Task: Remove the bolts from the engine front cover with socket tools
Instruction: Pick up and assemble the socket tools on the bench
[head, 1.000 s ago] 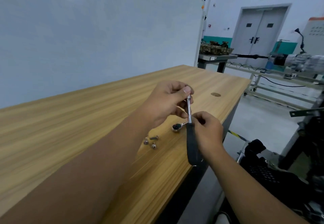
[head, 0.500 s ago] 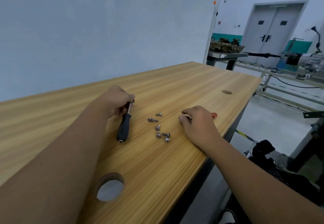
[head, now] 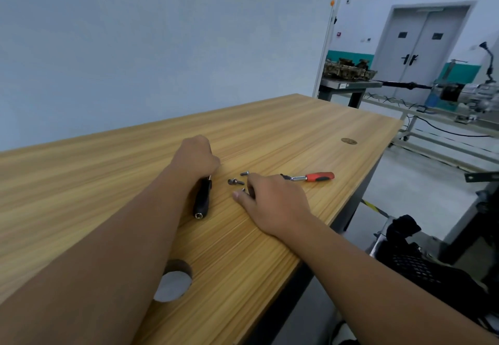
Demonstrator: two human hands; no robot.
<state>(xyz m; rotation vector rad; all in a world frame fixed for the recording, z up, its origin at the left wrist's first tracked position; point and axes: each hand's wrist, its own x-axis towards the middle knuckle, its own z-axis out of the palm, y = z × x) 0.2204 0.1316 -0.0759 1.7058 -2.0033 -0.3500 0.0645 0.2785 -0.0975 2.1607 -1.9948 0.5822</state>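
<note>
Bolts lie loose; left hand grips black driver (right hand fingers pinching one).

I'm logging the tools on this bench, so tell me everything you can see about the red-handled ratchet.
The red-handled ratchet lies flat on the wooden table, near its right edge. Its grip is red with a black inlay and looks like plastic or rubber. A shiny metal neck runs left from the grip to a dark head, which sits close to the right hand. Nothing visibly touches the ratchet but the tabletop. Whether a socket is fitted cannot be told.
</note>
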